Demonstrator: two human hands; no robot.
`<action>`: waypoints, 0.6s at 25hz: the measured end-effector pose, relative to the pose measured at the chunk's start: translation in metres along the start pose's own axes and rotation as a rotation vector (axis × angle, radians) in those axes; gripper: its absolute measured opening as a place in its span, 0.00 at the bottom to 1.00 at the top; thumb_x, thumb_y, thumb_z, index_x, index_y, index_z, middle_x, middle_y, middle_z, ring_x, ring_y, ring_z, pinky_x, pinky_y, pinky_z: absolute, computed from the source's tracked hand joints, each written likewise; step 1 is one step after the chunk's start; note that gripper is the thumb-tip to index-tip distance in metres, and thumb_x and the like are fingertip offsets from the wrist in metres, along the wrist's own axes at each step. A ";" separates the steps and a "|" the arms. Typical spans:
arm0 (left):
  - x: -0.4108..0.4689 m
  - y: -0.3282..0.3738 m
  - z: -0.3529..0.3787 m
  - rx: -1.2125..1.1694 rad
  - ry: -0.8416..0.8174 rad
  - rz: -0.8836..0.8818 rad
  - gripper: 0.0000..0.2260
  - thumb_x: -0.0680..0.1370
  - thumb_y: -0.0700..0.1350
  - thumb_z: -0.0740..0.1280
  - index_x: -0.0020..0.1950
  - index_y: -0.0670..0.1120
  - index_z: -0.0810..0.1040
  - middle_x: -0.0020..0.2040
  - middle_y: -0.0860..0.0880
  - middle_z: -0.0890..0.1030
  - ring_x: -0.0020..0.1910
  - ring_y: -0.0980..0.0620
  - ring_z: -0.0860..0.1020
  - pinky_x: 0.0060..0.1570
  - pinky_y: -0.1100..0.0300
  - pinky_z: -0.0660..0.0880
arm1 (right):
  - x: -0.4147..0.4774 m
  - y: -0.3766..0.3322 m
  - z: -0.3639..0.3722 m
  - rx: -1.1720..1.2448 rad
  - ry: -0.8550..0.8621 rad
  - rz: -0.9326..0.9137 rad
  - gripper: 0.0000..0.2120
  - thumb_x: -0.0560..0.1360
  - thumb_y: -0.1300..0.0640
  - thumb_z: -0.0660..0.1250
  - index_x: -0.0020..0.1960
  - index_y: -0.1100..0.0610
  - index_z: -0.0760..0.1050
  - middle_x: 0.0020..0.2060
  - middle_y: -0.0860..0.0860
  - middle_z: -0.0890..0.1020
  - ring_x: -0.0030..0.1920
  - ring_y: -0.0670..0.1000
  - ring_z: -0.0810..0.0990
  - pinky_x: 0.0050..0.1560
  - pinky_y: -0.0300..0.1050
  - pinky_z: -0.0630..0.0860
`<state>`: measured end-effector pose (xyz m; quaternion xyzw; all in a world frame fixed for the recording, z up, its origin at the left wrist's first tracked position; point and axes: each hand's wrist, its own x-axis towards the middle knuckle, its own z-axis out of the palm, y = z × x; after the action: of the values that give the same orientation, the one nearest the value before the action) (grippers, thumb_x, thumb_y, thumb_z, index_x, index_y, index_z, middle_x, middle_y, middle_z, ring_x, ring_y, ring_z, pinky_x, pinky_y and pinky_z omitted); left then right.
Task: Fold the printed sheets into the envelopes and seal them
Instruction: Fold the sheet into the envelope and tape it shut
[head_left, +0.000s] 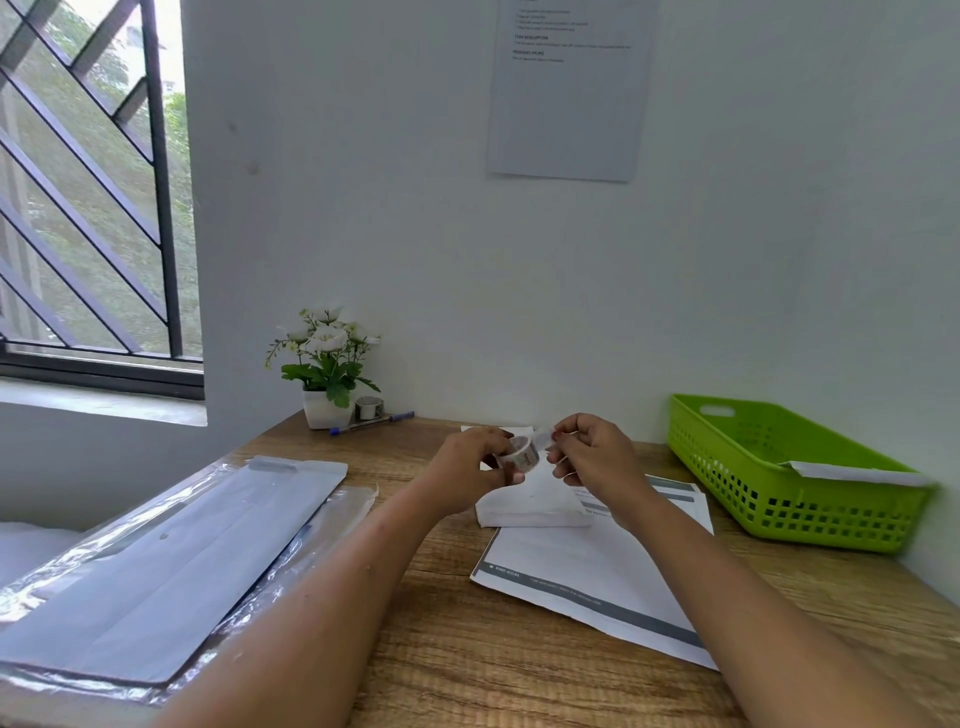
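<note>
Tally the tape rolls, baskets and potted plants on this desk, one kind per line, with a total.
Tape rolls: 2 (one gripped in the left hand, one beside the plant pot)
Green basket: 1
Potted plant: 1
Total: 4

Envelopes lie left, printed sheets centre, basket right.

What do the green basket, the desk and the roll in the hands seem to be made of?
Basket: probably plastic, glossy, with moulded grid holes. Desk: wood or wood-look laminate, matte; brown grain lines show. Roll: apparently clear tape, see-through and shiny; left hand holds it, right hand pinches its loose end.
</note>
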<state>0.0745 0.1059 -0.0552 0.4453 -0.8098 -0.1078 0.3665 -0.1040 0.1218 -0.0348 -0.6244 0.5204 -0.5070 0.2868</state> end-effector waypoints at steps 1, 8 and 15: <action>0.000 0.000 0.000 0.006 -0.001 -0.008 0.09 0.74 0.46 0.71 0.51 0.43 0.81 0.46 0.52 0.78 0.44 0.56 0.74 0.39 0.76 0.66 | 0.001 0.001 0.000 0.015 0.012 0.007 0.05 0.79 0.62 0.61 0.47 0.57 0.76 0.35 0.54 0.82 0.30 0.48 0.78 0.32 0.39 0.74; -0.003 -0.019 -0.012 0.095 0.014 -0.212 0.09 0.71 0.50 0.73 0.44 0.46 0.79 0.43 0.50 0.78 0.40 0.53 0.75 0.40 0.60 0.73 | 0.006 0.002 -0.010 0.233 0.063 0.111 0.06 0.76 0.65 0.62 0.43 0.59 0.76 0.34 0.55 0.82 0.29 0.49 0.78 0.34 0.42 0.75; -0.003 -0.035 -0.022 0.392 0.023 -0.356 0.09 0.76 0.41 0.67 0.55 0.44 0.79 0.53 0.47 0.79 0.50 0.51 0.76 0.48 0.62 0.72 | 0.006 0.004 -0.008 0.198 -0.050 0.108 0.06 0.76 0.57 0.68 0.42 0.59 0.77 0.37 0.55 0.83 0.31 0.48 0.79 0.37 0.42 0.75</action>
<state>0.1134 0.0914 -0.0586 0.6443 -0.7201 -0.0066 0.2576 -0.1135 0.1161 -0.0332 -0.5764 0.4936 -0.5239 0.3868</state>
